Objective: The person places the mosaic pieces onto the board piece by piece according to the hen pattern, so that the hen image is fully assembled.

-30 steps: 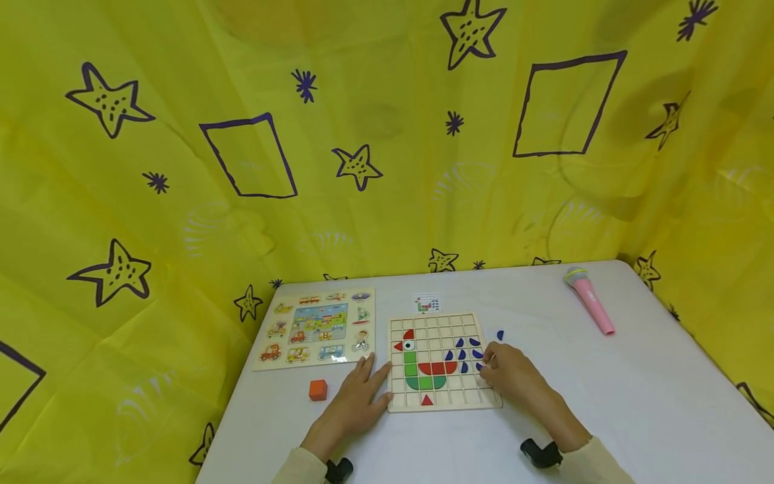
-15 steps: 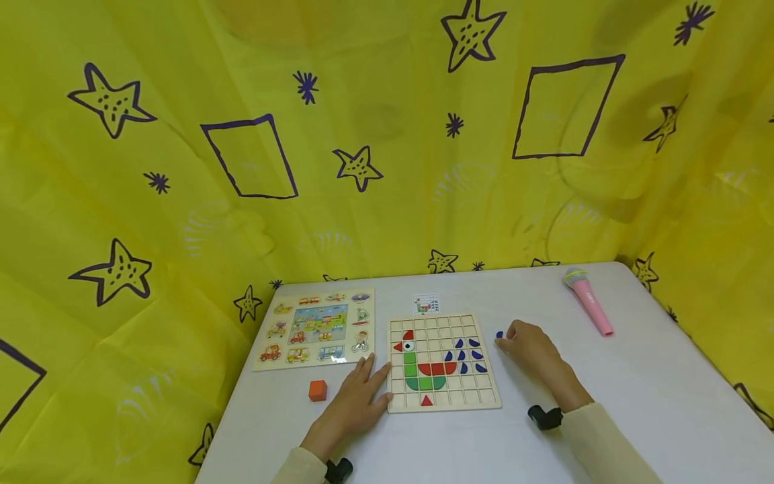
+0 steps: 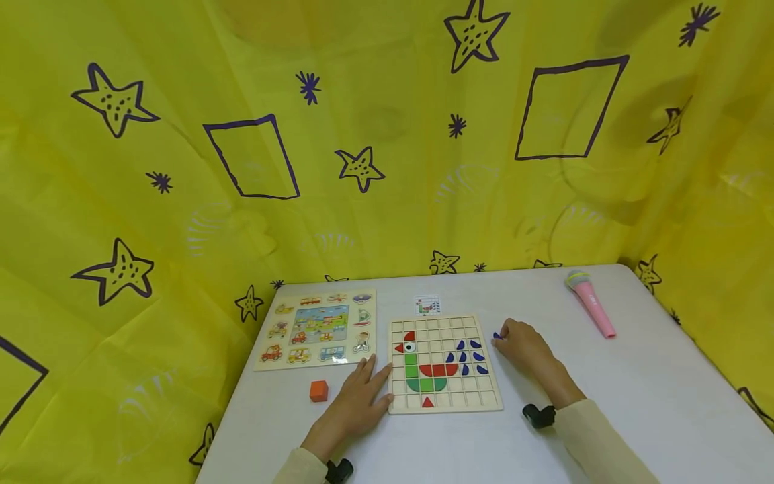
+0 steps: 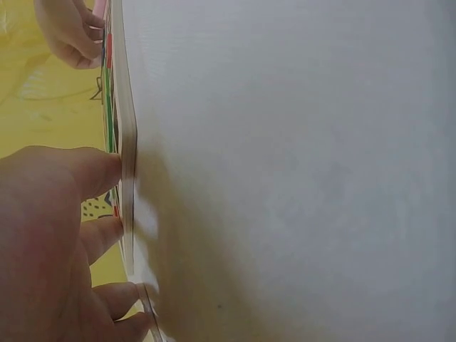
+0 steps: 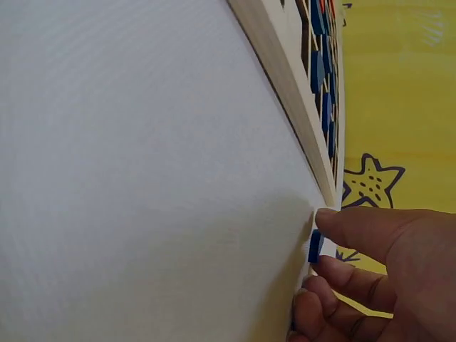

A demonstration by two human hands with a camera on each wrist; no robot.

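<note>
A wooden grid board (image 3: 465,397) lies on the table. Red, green and blue shaped pieces, plus one with an eye, form a bird in its cells. My left hand (image 3: 357,402) lies with spread fingers at the board's left edge, thumb and a finger touching that edge in the left wrist view. To the right of the board, my right hand (image 3: 526,349) pinches a small blue half-round piece (image 5: 314,246) between thumb and index finger, just above or on the tabletop. A small card (image 3: 427,304) with a printed bird pattern lies behind the board.
A vehicle picture puzzle (image 3: 275,363) lies at the left, its near right corner by my left fingertips. An orange cube (image 3: 318,391) sits in front of it. A pink toy microphone (image 3: 592,307) lies at the back right. Yellow patterned cloth (image 3: 399,222) hangs behind the table.
My right hand has left the board's right edge, moved right and back to the loose blue piece, and taken hold of it. The left hand has stayed in place.
</note>
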